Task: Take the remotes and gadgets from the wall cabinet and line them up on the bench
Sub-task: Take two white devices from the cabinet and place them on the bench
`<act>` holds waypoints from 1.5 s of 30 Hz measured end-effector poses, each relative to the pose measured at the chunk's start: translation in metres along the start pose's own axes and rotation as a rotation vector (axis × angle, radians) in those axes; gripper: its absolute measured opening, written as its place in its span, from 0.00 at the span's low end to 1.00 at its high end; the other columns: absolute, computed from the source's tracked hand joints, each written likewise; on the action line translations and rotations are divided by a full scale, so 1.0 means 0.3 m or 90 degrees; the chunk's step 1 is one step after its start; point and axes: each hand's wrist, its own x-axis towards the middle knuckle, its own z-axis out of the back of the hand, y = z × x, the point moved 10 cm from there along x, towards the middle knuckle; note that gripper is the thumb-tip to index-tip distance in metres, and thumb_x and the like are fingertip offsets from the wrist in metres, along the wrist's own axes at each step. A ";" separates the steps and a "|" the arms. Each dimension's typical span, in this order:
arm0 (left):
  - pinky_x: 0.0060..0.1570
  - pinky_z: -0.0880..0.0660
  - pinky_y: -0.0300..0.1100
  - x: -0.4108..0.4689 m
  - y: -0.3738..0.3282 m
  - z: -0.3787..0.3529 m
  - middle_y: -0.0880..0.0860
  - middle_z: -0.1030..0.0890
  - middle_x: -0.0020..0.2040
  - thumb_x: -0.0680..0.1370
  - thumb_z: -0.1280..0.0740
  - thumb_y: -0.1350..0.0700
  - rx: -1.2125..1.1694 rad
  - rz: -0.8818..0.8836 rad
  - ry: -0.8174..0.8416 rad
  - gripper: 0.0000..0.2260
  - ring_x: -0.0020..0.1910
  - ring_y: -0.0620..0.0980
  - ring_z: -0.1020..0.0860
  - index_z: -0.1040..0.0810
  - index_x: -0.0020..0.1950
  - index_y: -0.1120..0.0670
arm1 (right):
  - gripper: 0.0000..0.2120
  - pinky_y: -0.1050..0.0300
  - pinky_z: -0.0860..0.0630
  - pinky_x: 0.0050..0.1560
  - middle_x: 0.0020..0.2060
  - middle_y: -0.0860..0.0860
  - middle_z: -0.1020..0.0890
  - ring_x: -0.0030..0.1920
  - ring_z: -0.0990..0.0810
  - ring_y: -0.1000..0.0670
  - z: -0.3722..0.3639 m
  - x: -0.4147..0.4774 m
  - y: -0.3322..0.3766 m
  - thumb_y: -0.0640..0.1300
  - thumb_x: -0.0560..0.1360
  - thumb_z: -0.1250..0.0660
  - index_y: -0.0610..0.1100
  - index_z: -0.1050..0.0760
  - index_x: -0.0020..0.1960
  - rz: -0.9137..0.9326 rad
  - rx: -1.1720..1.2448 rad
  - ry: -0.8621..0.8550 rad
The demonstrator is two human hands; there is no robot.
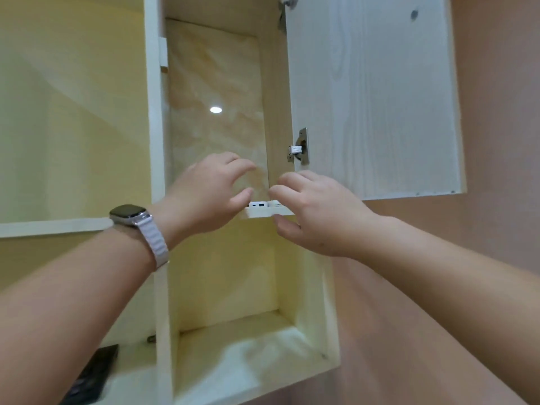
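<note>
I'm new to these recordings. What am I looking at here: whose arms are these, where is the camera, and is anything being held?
There is no machine here. A person works with bare hands, and the single picture comes from a camera worn on the head, so the arms stretch away from the viewer. The left hand, with a watch on its wrist, and the right hand reach up into a wall cabinet whose door stands open on the right. Between the hands, at the front edge of a shelf, lies a small white gadget with ports in its face. Both hands' fingers are loosely curved close to it, and neither plainly grips it. At the lower left, in the neighbouring compartment, lies a black remote. The bench is not in view.
</note>
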 end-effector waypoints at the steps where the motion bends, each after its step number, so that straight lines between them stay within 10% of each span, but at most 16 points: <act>1: 0.61 0.30 0.52 0.045 0.020 -0.027 0.51 0.24 0.64 0.77 0.36 0.46 0.013 -0.002 0.050 0.20 0.63 0.53 0.28 0.28 0.68 0.49 | 0.26 0.47 0.25 0.45 0.50 0.45 0.21 0.49 0.23 0.40 0.000 0.041 -0.009 0.57 0.73 0.50 0.42 0.24 0.56 0.010 -0.017 0.001; 9: 0.61 0.31 0.41 0.155 0.106 -0.328 0.49 0.26 0.68 0.79 0.37 0.43 0.069 0.043 0.463 0.22 0.64 0.51 0.27 0.31 0.71 0.49 | 0.18 0.49 0.34 0.63 0.52 0.50 0.23 0.57 0.26 0.46 -0.107 0.219 -0.048 0.57 0.79 0.43 0.50 0.29 0.64 0.097 -0.172 0.157; 16: 0.54 0.30 0.41 0.159 0.108 -0.400 0.49 0.24 0.65 0.80 0.40 0.56 0.051 0.074 0.519 0.18 0.55 0.52 0.26 0.29 0.70 0.47 | 0.13 0.53 0.38 0.44 0.43 0.51 0.24 0.53 0.23 0.44 -0.175 0.259 -0.074 0.55 0.78 0.38 0.49 0.28 0.59 0.112 -0.180 0.188; 23: 0.52 0.25 0.44 0.116 0.107 -0.310 0.48 0.22 0.57 0.80 0.39 0.56 -0.011 0.101 0.504 0.17 0.47 0.48 0.24 0.28 0.69 0.45 | 0.13 0.48 0.25 0.51 0.46 0.49 0.21 0.52 0.22 0.43 -0.197 0.264 -0.073 0.52 0.78 0.37 0.48 0.27 0.60 0.113 -0.193 0.219; 30: 0.59 0.26 0.46 -0.033 0.044 -0.121 0.41 0.22 0.59 0.75 0.38 0.35 -0.034 0.065 0.412 0.22 0.56 0.45 0.24 0.28 0.66 0.43 | 0.15 0.47 0.21 0.48 0.50 0.48 0.21 0.52 0.21 0.42 -0.283 0.301 -0.086 0.51 0.79 0.37 0.46 0.28 0.63 0.052 -0.162 0.331; 39: 0.42 0.36 0.45 -0.113 0.065 0.012 0.43 0.23 0.47 0.78 0.39 0.47 0.078 -0.133 0.048 0.10 0.46 0.50 0.23 0.23 0.56 0.45 | 0.19 0.50 0.24 0.50 0.53 0.46 0.20 0.51 0.22 0.42 -0.381 0.324 -0.080 0.54 0.80 0.42 0.42 0.27 0.63 -0.117 0.003 0.474; 45: 0.38 0.33 0.43 -0.144 0.075 0.044 0.48 0.21 0.42 0.75 0.42 0.47 0.022 -0.159 -0.022 0.14 0.39 0.52 0.23 0.20 0.50 0.51 | 0.22 0.51 0.31 0.50 0.44 0.49 0.23 0.50 0.24 0.44 -0.409 0.299 -0.065 0.61 0.80 0.48 0.46 0.26 0.45 -0.178 0.052 0.562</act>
